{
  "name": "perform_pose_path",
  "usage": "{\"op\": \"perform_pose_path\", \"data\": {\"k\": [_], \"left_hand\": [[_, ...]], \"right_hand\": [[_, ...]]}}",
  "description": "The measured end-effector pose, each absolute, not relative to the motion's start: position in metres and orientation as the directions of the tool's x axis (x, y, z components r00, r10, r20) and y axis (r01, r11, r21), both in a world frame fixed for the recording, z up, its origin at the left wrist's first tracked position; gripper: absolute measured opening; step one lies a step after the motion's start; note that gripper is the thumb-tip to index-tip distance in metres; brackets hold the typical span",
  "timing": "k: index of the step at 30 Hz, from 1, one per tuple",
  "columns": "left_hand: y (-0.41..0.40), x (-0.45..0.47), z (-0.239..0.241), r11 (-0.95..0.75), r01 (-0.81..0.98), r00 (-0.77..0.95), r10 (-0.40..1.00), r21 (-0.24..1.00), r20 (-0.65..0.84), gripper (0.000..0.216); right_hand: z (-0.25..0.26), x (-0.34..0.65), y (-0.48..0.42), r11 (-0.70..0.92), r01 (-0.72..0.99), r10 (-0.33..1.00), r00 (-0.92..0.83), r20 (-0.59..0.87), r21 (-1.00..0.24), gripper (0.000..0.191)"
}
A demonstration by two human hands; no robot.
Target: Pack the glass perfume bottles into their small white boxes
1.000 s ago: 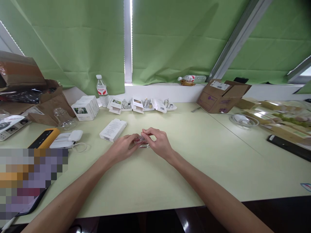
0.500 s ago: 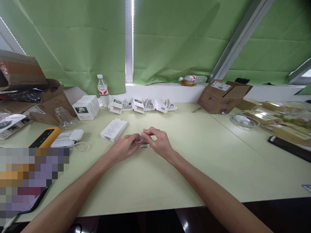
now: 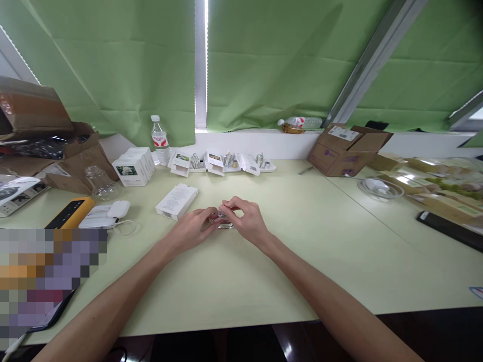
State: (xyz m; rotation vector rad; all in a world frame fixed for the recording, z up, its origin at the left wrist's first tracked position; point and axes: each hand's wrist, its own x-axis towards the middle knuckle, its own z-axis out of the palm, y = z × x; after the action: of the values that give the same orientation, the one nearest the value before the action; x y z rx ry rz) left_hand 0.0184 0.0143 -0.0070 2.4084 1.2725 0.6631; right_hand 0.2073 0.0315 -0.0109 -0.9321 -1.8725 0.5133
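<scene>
A small clear glass bottle (image 3: 225, 224) sits low on the table between my two hands, mostly covered by fingers. My left hand (image 3: 196, 223) is closed on its left side with thumb and fingertips. The thumb and forefinger of my right hand (image 3: 245, 216) pinch together at the bottle's top, and whatever they grip there is hidden. Just beyond my left hand lies a closed white carton (image 3: 177, 201) with printed text. Three opened white cartons with trays, one of them a flower-picture carton (image 3: 182, 162), stand by the wall and hold small glass bottles (image 3: 228, 160).
White boxes (image 3: 132, 168) stand beside a water bottle (image 3: 160, 141) at the back left. Left of my arm are a yellow-and-black device (image 3: 71, 212) and a white cabled gadget (image 3: 98, 216). A cardboard box (image 3: 335, 156), a coiled cable (image 3: 379, 188) and a black bar (image 3: 451, 230) lie right.
</scene>
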Motion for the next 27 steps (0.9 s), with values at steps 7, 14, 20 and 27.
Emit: {"op": "perform_pose_path", "data": {"k": [7, 14, 20, 27], "left_hand": [[0.0128, 0.0193, -0.0049, -0.550, 0.668, 0.488, 0.832, 0.501, 0.263, 0.029], [0.0137, 0.0187, -0.0066, -0.545, 0.674, 0.485, 0.836, 0.498, 0.258, 0.027], [0.0139, 0.0186, -0.0074, -0.548, 0.676, 0.488, 0.834, 0.492, 0.257, 0.025], [0.0138, 0.0189, -0.0066, -0.549, 0.674, 0.487, 0.833, 0.494, 0.262, 0.024]], "right_hand": [[-0.0106, 0.2062, 0.0326, 0.624, 0.396, 0.779, -0.249, 0.575, -0.673, 0.020], [-0.0094, 0.2068, 0.0286, 0.635, 0.412, 0.771, -0.271, 0.577, -0.654, 0.016], [-0.0092, 0.2076, 0.0276, 0.643, 0.409, 0.765, -0.291, 0.575, -0.648, 0.013], [-0.0099, 0.2073, 0.0298, 0.641, 0.409, 0.766, -0.282, 0.578, -0.650, 0.017]]}}
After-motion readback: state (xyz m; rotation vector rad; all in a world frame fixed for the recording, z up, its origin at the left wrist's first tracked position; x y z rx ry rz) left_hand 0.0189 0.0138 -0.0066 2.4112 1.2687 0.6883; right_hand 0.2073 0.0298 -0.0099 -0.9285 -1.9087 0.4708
